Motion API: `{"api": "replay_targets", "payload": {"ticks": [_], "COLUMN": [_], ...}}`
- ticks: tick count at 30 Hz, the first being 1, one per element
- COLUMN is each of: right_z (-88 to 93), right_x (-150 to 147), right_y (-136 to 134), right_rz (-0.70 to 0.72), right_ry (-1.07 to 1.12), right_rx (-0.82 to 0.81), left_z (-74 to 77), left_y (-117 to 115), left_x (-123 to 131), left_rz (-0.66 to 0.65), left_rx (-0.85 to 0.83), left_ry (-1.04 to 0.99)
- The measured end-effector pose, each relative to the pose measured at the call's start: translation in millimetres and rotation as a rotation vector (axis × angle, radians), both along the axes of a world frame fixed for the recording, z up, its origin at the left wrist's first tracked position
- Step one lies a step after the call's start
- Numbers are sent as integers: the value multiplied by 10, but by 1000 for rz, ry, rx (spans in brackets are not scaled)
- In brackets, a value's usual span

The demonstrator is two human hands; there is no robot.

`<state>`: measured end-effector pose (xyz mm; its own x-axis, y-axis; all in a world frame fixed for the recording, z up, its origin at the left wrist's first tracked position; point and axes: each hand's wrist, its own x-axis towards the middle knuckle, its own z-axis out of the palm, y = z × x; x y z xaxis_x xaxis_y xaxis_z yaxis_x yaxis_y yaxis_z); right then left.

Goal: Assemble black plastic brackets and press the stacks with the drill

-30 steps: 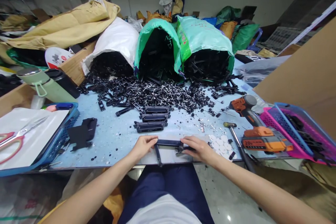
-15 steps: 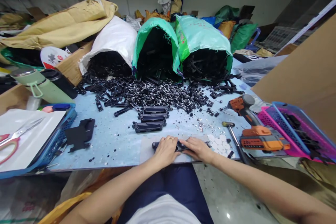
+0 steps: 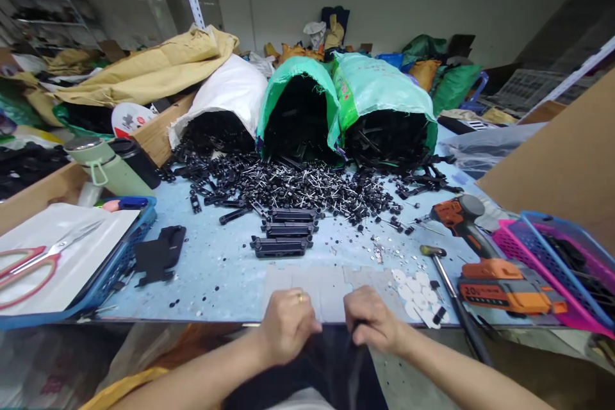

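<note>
Both my hands are curled closed at the near edge of the blue table point(image 3: 216, 275), pulled in over my lap. My right hand point(image 3: 372, 323) pinches a dark, motion-blurred black plastic part point(image 3: 354, 359) that hangs below the table edge. My left hand point(image 3: 288, 325), with a ring on one finger, is a loose fist beside it, and what it grips is hidden. A stack of three black bars point(image 3: 286, 230) lies just beyond a grey mat point(image 3: 312, 285). Further back is a heap of small black parts with metal pins point(image 3: 298, 182).
Three open sacks of black parts lie at the back: white point(image 3: 225, 99), green point(image 3: 298, 80), green point(image 3: 384, 90). An orange drill point(image 3: 490, 262), a hammer point(image 3: 446, 285), white discs point(image 3: 416, 288) and stacked baskets point(image 3: 562, 256) are on the right. On the left are a blue tray point(image 3: 115, 262) with scissors point(image 3: 29, 266), a green flask point(image 3: 108, 166) and a black bracket point(image 3: 158, 253).
My hands have drawn back from the grey mat to below the table edge, taking the black part off the table. The view has tilted down slightly.
</note>
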<state>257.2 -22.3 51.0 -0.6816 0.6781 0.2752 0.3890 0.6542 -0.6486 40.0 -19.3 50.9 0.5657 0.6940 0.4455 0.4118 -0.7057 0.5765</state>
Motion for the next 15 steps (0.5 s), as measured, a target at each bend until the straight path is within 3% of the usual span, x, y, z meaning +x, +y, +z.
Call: {"api": "replay_targets", "payload": {"ticks": [1,3,5,7,9,11,13,15], "right_z": [50,58,-51,-212,-341,-388,-351,-267], "right_x": [-112,-383,-689,-952,-1094,-1090,-987,-860], "right_y": [-56,-152,-198,-156,11,336,814,1391], "right_rz": [30,-47,-249,-445,-507,-465,-427,-501], "right_ry": [110,329,540,692,711,584,395,277], "right_rx": [-90,-204,-220,-184,-128,-33,94,191], "left_z": [80,192,211,133,-14,-191,-350,-444], "left_y": [-73,-229,-351,-392,-334,-193,-6,189], "left_x": [11,64,124,141,93,13,-40,-42], "left_rz": [-21,-8,80,150,175,223,333,435], "left_rx": [-64,-155,-160,-70,66,201,273,293], "left_ry": [-102,-295,-455,-511,-417,-202,65,278]}}
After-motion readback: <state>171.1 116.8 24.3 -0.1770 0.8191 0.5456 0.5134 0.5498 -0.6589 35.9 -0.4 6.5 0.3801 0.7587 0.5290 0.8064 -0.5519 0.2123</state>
